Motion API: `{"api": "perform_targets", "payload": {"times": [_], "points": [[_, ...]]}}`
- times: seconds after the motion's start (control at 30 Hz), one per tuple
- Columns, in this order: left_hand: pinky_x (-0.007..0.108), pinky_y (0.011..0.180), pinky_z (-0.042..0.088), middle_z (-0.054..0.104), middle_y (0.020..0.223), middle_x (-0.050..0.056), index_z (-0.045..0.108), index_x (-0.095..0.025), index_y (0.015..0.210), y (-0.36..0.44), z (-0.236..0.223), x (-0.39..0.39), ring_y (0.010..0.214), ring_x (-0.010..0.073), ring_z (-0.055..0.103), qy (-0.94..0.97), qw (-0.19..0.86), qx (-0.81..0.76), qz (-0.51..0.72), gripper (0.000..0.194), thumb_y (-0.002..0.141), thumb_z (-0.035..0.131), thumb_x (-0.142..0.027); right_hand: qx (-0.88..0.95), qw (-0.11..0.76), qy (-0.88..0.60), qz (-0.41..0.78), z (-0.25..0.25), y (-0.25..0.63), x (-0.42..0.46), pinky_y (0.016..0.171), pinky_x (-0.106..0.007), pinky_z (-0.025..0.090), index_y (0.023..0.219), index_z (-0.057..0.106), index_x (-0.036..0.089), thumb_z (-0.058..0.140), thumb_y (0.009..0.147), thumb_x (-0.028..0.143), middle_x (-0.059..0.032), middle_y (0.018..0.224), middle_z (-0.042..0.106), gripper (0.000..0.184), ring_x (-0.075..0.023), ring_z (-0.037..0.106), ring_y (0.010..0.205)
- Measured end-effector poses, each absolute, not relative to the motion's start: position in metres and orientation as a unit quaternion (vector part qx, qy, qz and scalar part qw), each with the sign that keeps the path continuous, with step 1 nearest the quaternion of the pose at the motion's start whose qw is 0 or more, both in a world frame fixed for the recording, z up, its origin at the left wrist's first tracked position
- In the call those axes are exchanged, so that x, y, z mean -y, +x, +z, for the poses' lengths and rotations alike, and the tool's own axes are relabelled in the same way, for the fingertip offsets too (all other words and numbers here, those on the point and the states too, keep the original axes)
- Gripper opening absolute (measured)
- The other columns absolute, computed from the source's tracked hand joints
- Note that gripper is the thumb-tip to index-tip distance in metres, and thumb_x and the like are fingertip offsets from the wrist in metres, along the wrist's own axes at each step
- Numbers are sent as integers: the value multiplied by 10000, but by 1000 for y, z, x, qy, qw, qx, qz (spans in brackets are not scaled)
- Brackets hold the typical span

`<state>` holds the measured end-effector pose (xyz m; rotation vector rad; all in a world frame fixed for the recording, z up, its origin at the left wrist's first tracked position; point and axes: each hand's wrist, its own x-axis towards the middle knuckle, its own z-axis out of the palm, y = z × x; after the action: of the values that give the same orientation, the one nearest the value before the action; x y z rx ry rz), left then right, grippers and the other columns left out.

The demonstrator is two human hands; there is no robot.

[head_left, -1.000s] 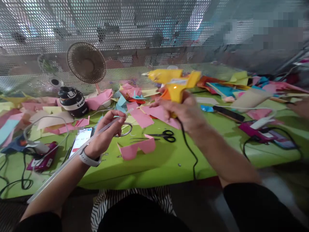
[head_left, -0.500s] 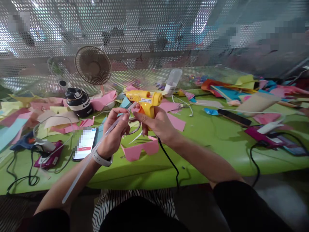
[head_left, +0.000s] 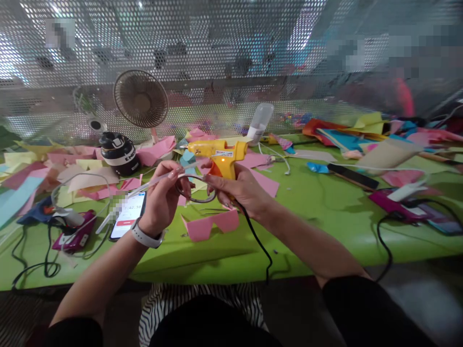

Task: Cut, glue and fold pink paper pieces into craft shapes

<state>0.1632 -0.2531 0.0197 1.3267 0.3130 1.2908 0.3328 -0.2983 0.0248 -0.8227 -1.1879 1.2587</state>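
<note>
1. Glue gun point(head_left: 227, 165): frame centre, gripped in right hand point(head_left: 249, 192).
2. Left hand point(head_left: 161, 200) pinches clear stick point(head_left: 144, 187).
3. Versus half-second earlier: clear stick swung off forearm, lower end now left of phone point(head_left: 127, 224).

Black rounded bottle point(head_left: 117, 164), front: a "U"-like mark is borne in white.
White band point(head_left: 121, 159) around the bottle: "EN" is printed in dark capitals; the next letter, perhaps "C" or "G", is cut off by the curve.
Black-edged rectangular smartphone point(head_left: 129, 217), screen: "42:50" is shown; digits ahead are obscured, and words on the red bar point(head_left: 125, 223) cannot be read.
Yellow plastic glue gun point(head_left: 211, 147): a white label point(head_left: 224, 153) is carried, its print too small.
</note>
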Motion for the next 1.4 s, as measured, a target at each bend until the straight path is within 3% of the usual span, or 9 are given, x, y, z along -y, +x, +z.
{"api": "perform_targets", "payload": {"times": [0.13,0.27,0.57,0.87,0.97,1.13,1.3,1.4], "points": [[237,521,553,634,690,-36,525,-214,904,158,20,251,587,127,662,599,595,-141,517,256,885,693,-407,537,560,-377,506,36,337,298,306,-210,324,924,619,198,875,679,411,41,617,640,413,-50,407,352],[243,541,554,672,703,-27,510,-229,946,157,21,255,573,123,657,660,577,-132,462,214,905,698,-322,563,543,-386,489,44,338,299,305,-220,331,919,633,208,862,704,390,47,604,617,363,-64,416,368],[245,675,570,642,680,-45,513,-240,929,155,18,248,661,124,675,568,557,-137,591,276,864,737,-388,552,500,-345,571,36,359,300,272,-174,258,998,618,188,819,770,392,22,670,674,365,-23,391,321],[232,526,556,674,690,-21,514,-223,944,153,16,245,582,131,667,641,628,-140,419,214,911,691,-338,575,484,-384,537,42,357,296,277,-175,314,1008,637,171,849,732,348,27,635,675,391,-38,419,332],[190,488,520,638,649,-45,525,-230,938,156,16,248,544,103,631,623,614,-132,465,225,883,729,-309,576,474,-362,559,43,356,296,273,-170,292,1006,625,169,835,745,361,20,649,684,385,-31,410,324],[182,588,542,631,673,-58,528,-230,870,154,10,244,587,82,639,566,612,-135,536,277,824,792,-301,544,483,-334,600,38,359,295,273,-165,248,1016,602,175,816,757,364,26,678,681,386,-12,370,318],[248,613,569,658,741,-32,507,-234,894,156,9,246,639,123,671,619,635,-143,439,246,866,745,-287,558,480,-359,574,40,355,294,290,-167,296,1038,604,166,836,735,325,33,660,666,414,-25,413,335],[240,616,565,644,756,-38,497,-233,878,157,12,249,652,116,660,613,628,-146,457,293,825,783,-266,572,478,-350,567,41,356,294,305,-168,333,1032,616,167,831,746,330,31,668,671,393,-25,416,343]]}}
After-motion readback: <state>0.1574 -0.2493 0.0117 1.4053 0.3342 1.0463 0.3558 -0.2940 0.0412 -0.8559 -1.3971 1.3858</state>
